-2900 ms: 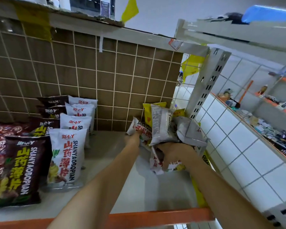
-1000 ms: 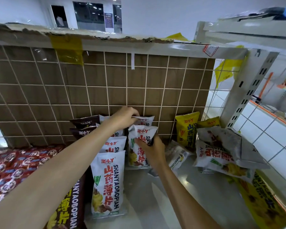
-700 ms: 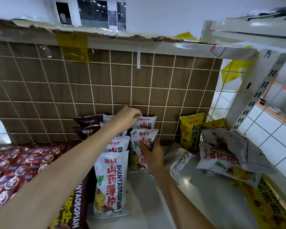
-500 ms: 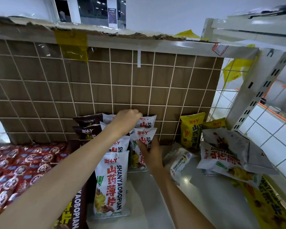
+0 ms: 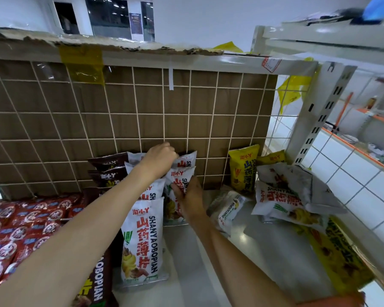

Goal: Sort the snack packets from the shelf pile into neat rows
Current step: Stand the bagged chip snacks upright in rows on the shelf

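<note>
White snack packets stand in a row on the shelf, the front one (image 5: 142, 242) nearest me. A second white row starts beside it at the back. My left hand (image 5: 159, 159) curls over the top of the rear white packet (image 5: 187, 159) there. My right hand (image 5: 190, 196) grips the white packet (image 5: 180, 180) in front of that one. The loose pile of white packets (image 5: 284, 196) lies at the right of the shelf, with one packet (image 5: 227, 209) flat beside my right wrist.
Brown packets (image 5: 108, 168) form a row to the left, and red packets (image 5: 20, 229) lie further left. Yellow packets (image 5: 242, 167) lean on the brown grid back panel (image 5: 142, 107). A large yellow packet (image 5: 341, 260) lies along the right edge by the white upright (image 5: 315, 120).
Earlier both hands were in the pile at the right. They carried white packets to the back of the second row. In the last second the hands barely moved.
</note>
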Demonstrator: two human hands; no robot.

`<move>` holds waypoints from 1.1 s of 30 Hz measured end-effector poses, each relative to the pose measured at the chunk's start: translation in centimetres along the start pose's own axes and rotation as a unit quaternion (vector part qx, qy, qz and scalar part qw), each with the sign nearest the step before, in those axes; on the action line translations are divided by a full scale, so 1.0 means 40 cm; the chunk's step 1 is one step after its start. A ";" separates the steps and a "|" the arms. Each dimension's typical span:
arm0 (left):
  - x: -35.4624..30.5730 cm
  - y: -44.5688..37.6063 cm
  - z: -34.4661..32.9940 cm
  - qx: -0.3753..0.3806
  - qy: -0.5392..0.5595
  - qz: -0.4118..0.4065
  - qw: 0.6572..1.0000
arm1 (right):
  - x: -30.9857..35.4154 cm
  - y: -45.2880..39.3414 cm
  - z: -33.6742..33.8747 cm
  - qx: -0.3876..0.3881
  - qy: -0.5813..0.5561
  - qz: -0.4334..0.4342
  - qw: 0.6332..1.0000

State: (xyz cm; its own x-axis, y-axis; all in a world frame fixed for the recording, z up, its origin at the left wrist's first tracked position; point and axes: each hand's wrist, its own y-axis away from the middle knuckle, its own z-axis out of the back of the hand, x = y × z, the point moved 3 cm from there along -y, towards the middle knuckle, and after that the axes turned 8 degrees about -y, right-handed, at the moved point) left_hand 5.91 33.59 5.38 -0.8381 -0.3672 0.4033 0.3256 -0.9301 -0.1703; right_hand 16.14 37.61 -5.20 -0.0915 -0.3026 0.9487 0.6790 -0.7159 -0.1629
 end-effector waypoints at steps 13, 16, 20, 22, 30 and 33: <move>-0.188 0.096 0.163 -0.090 0.347 0.041 0.933 | 0.031 0.187 0.316 -0.039 0.116 0.115 0.986; -0.290 0.092 0.145 -0.024 0.305 0.034 0.951 | 0.004 0.211 0.424 -0.060 0.224 0.091 0.968; -0.424 0.039 0.104 0.048 0.174 0.034 0.983 | 0.038 0.151 0.510 -0.029 0.397 0.108 0.911; -0.481 0.006 0.088 0.086 0.153 0.050 0.983 | 0.055 0.100 0.534 0.006 0.507 0.064 0.859; -0.565 -0.051 -0.043 0.230 0.141 0.168 0.948 | 0.090 0.031 0.585 0.121 0.585 -0.061 0.800; -0.560 -0.052 -0.062 0.213 0.126 0.156 0.956 | 0.081 0.052 0.599 0.121 0.572 -0.084 0.807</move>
State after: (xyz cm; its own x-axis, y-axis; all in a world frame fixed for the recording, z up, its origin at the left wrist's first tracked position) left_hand 22.91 43.76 -5.54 -0.7322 -0.6635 0.1538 0.6811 -0.7152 0.1569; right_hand 34.73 50.22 4.03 -0.7164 -0.6952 0.0584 0.6959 -0.7061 0.1312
